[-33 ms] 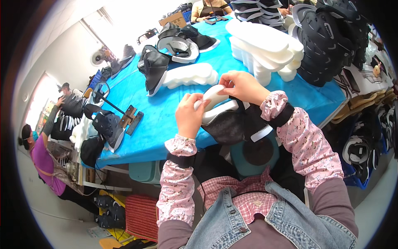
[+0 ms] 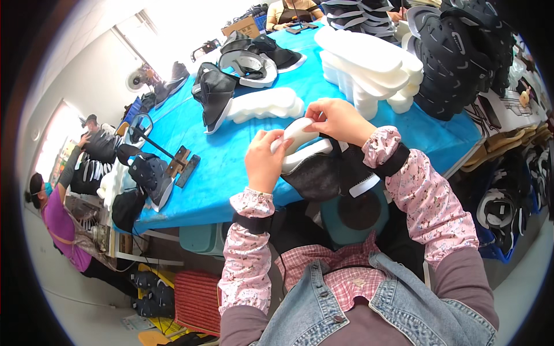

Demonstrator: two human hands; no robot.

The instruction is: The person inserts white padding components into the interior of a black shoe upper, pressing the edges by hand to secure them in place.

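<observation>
My left hand (image 2: 264, 158) is closed on the left end of a smooth, curved white piece (image 2: 300, 132). Thumb and fingers of my right hand (image 2: 341, 122) pinch its upper right edge. Just below lies a black cap-like fabric piece (image 2: 314, 176) with a thick white rim, at the table's front edge and overhanging my lap. A pale strip with a toothed edge (image 2: 365, 185) shows at its right. Whether the white piece is joined to the black one cannot be seen. Beyond my hands lies a row of nested white wavy pieces (image 2: 265, 105).
A blue-covered table (image 2: 210, 179) holds black fabric pieces (image 2: 213, 89), a taller white stack (image 2: 369, 69) and a high black stack (image 2: 456, 63). A metal stand (image 2: 182, 167) is at left. A blue crate (image 2: 502, 248) sits lower right. Co-workers are at the far side and left.
</observation>
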